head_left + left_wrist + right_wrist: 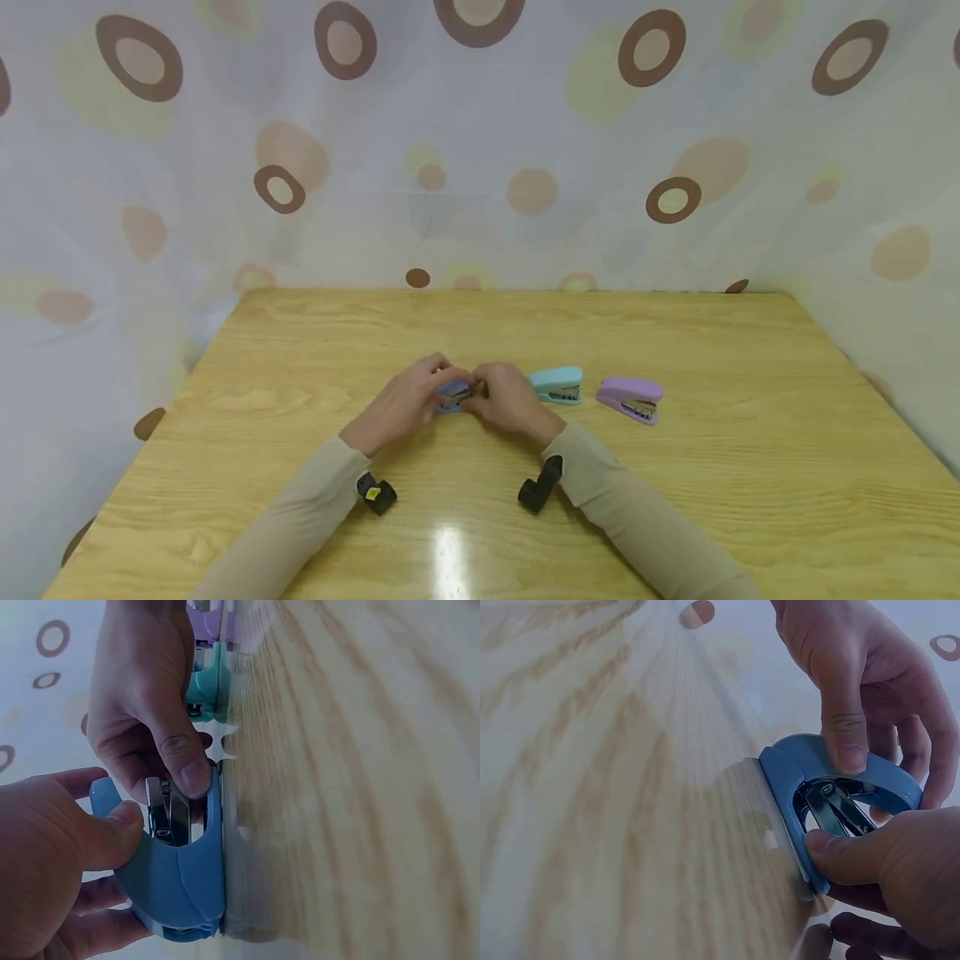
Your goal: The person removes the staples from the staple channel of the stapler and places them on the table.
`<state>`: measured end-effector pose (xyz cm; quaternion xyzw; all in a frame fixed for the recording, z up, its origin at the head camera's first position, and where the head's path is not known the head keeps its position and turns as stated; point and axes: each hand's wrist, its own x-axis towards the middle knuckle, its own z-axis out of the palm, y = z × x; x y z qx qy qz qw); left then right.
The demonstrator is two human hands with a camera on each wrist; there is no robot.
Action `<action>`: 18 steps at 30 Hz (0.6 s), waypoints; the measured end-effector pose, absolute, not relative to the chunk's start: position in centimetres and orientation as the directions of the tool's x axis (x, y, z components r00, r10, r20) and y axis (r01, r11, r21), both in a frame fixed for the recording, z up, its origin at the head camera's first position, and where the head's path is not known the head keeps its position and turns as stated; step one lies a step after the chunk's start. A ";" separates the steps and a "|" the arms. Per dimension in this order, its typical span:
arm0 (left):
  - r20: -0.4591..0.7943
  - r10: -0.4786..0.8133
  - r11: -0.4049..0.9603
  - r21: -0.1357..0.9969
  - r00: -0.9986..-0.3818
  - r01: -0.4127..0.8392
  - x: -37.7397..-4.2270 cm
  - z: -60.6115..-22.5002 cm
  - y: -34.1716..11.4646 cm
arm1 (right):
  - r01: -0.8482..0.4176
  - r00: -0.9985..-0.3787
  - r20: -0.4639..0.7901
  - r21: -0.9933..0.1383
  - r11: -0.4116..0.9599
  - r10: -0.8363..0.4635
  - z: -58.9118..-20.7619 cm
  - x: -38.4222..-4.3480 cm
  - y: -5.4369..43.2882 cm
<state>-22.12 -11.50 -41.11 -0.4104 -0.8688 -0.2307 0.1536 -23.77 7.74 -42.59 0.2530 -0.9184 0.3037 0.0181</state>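
Observation:
A blue stapler [453,390] rests on the table between both hands, its upper arm raised over the metal staple channel [171,814]. The left hand [411,402] grips the stapler's blue top cover, thumb on the near side and fingers behind. At the stapler's front end, the right hand [512,402] pinches the base, with its thumb [829,844] beside the metal parts. Most of the right fingers are hidden behind the stapler and thumb. Right beside the right hand stands a light turquoise stapler [557,382].
Further right lies a purple stapler [632,390], its metal front end facing right. The wooden table [720,500] runs back to a patterned curtain [480,125]. Each sleeved wrist wears a small black camera [542,485].

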 end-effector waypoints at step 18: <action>0.369 0.543 0.509 0.569 -0.754 0.645 -22.1 -40.8 -12.9 | -0.446 -0.885 0.157 -0.561 0.698 -0.439 -42.5 -23.6 7.9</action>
